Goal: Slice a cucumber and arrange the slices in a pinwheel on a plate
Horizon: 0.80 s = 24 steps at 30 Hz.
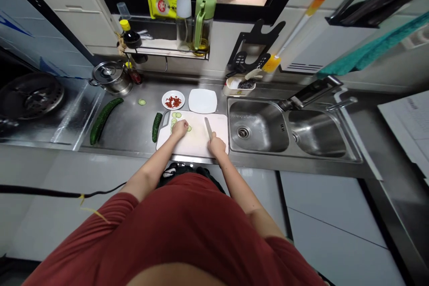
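The right hand (217,145) is reached forward, closed round the handle of a knife (208,126), its blade pointed away from the body over the right part of the cutting board (199,145). The left hand (180,128) is held with fingers bunched beside cucumber slices (174,121) on the board's left; whether anything is pinched cannot be told. The print on the one yellow packet (170,1) cannot be read. Two cucumbers (104,118) are seen left of the board, and two white plates (203,101) behind it.

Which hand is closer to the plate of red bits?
Left. The left hand is just below the plate in view; the right hand, holding the knife, is farther right.
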Each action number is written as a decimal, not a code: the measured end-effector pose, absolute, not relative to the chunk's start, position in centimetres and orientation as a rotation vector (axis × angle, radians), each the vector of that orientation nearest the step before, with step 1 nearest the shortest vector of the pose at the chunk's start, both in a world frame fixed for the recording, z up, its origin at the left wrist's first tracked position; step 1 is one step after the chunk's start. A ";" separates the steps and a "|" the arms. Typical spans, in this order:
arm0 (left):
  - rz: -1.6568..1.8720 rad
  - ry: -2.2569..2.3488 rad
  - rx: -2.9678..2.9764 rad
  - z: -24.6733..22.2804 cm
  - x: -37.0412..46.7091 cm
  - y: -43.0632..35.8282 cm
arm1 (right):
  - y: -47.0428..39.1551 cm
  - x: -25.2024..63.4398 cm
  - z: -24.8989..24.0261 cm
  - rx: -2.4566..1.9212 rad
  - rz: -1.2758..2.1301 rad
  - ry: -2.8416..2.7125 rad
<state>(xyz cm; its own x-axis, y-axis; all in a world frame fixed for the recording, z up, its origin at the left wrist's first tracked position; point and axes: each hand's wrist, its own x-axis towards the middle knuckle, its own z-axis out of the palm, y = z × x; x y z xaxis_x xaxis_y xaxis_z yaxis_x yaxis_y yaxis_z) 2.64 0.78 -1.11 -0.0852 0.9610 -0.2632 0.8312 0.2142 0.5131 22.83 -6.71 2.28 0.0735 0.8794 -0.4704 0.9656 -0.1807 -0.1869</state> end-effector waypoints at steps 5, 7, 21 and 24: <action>0.228 1.951 1.714 -1.1 2.4 1.4 | -7.0 23.3 2.8 2.112 -0.692 1.951; 0.230 1.949 1.685 -1.2 2.2 1.7 | -7.3 23.4 3.0 2.074 -0.671 1.989; 0.239 1.949 1.710 -1.5 1.8 2.3 | -10.4 21.2 4.0 1.795 -0.643 2.138; 0.244 1.952 1.693 -1.5 1.9 2.2 | -10.4 21.0 4.2 1.772 -0.626 2.154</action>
